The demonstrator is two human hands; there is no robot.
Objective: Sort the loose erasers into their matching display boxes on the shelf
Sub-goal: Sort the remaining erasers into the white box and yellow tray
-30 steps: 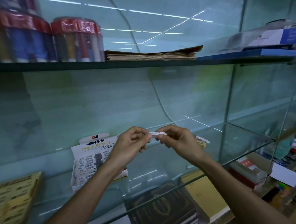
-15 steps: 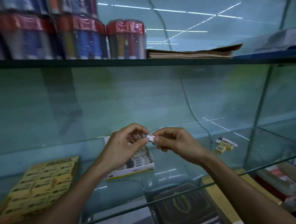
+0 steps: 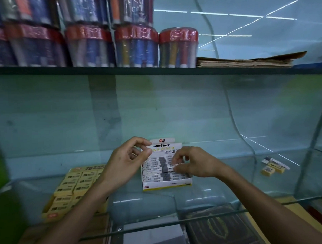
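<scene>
A white display box (image 3: 167,184) labelled ink and pencil eraser stands on the glass shelf (image 3: 222,189), filled with rows of white-and-grey erasers. My right hand (image 3: 194,163) pinches one white-and-grey eraser (image 3: 170,167) at its fingertips, low over the box's middle rows. My left hand (image 3: 127,159) hovers at the box's upper left corner, fingers loosely curled, with nothing seen in it. A yellow display box (image 3: 67,190) of yellow erasers lies to the left. Loose yellow erasers (image 3: 267,171) and a white-and-grey loose eraser (image 3: 271,160) lie at the far right of the shelf.
The shelf above carries wrapped tubs of pens (image 3: 135,48) and a stack of brown paper (image 3: 245,61). Under the glass shelf lie dark books (image 3: 218,229). A vertical glass pane (image 3: 310,149) bounds the shelf on the right.
Both hands held the eraser together in mid-air; now only my right hand holds it, lowered onto the white box. My left hand has let go. The view has shifted so the box sits centred.
</scene>
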